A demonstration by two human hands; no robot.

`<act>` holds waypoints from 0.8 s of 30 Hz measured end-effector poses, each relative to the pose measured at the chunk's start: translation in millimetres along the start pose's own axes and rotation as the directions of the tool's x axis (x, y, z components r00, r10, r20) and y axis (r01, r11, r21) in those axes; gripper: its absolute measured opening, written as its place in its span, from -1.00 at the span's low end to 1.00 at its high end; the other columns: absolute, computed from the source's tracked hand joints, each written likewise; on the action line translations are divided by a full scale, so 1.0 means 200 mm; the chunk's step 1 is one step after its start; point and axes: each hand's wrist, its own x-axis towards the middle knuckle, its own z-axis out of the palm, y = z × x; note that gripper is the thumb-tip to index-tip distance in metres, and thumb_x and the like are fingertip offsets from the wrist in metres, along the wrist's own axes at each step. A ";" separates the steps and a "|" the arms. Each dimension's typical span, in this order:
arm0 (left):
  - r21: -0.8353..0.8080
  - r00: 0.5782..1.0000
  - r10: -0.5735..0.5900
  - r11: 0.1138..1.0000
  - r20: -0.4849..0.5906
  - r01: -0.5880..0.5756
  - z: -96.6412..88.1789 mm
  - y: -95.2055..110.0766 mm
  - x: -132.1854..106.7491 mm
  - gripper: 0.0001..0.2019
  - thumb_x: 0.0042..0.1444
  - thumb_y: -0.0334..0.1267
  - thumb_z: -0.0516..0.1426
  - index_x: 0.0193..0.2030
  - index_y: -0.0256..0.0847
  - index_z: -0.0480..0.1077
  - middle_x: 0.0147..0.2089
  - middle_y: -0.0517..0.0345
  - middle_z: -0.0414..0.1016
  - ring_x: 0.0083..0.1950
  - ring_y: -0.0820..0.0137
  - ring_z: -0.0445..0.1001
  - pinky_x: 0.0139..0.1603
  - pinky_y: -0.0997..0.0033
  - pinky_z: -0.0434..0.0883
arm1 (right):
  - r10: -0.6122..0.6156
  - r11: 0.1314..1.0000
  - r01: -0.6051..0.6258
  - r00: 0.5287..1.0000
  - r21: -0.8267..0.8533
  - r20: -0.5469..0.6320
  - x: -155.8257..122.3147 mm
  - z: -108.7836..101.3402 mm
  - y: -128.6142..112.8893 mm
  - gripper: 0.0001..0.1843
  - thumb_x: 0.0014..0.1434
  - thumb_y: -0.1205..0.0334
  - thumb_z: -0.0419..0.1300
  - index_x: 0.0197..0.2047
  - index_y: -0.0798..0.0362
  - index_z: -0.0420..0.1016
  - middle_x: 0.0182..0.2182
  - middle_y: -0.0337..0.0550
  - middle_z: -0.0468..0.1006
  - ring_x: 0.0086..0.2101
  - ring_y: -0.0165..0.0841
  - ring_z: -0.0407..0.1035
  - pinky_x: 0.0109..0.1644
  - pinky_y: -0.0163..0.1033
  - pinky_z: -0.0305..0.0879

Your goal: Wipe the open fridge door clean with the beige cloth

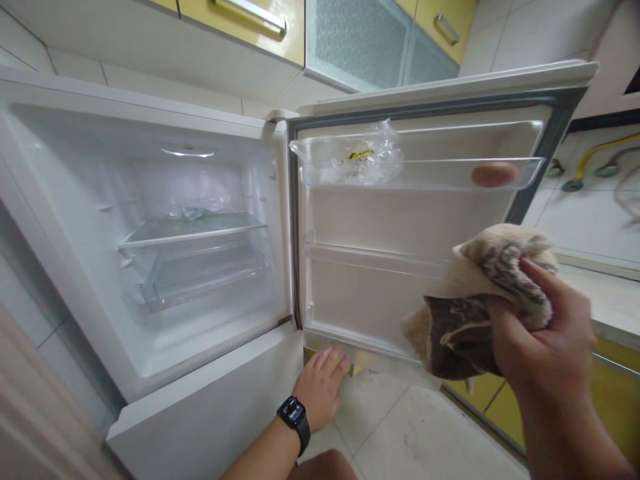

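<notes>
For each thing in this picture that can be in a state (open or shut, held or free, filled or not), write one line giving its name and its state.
Fridge door: swung open.
Top door bin: holds a crumpled plastic bag and an egg.
Glass shelf: in place, clear plastic on it.
Cloth: bunched, gripped by right hand.
Left hand: open, fingers on the door's lower edge.
Upper cabinets: shut.

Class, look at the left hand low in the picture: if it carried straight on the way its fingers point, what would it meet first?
The left hand points up and right at the bottom edge of the open fridge door. It would likely meet that edge first; its fingertips already seem to touch it, though depth is unclear.
</notes>
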 end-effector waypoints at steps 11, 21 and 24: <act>0.095 0.973 -0.097 0.988 -0.211 0.119 0.05 0.05 0.11 -0.09 0.13 -0.37 0.05 0.61 -0.03 -0.23 0.67 0.20 -0.24 0.67 0.18 -0.18 0.68 -0.04 -0.01 | 0.032 0.993 -0.033 0.999 -0.113 -0.012 0.07 -0.04 0.22 -0.27 0.06 0.04 0.28 0.31 0.04 0.51 -0.01 0.13 0.51 0.20 0.04 0.33 0.32 0.18 0.27; 0.010 0.969 -0.186 0.982 -0.160 0.190 0.05 0.02 0.17 -0.19 0.09 -0.33 0.06 0.54 -0.05 0.05 0.57 0.14 0.14 0.62 0.15 -0.01 0.67 -0.06 0.04 | 0.100 0.993 -0.096 0.993 -0.075 0.059 0.02 -0.09 0.24 -0.29 0.07 -0.02 0.26 0.28 0.01 0.54 -0.01 0.09 0.47 0.14 0.04 0.37 0.31 0.21 0.28; 0.025 0.962 -0.210 0.976 -0.176 0.218 0.06 0.02 0.13 -0.21 0.11 -0.34 0.06 0.53 -0.08 0.08 0.58 0.11 0.11 0.62 0.14 -0.02 0.65 -0.03 0.09 | 0.079 0.994 -0.079 0.997 -0.078 -0.010 0.03 -0.17 0.24 -0.32 0.08 -0.03 0.28 0.27 -0.06 0.55 0.00 0.07 0.51 0.12 0.03 0.41 0.30 0.20 0.30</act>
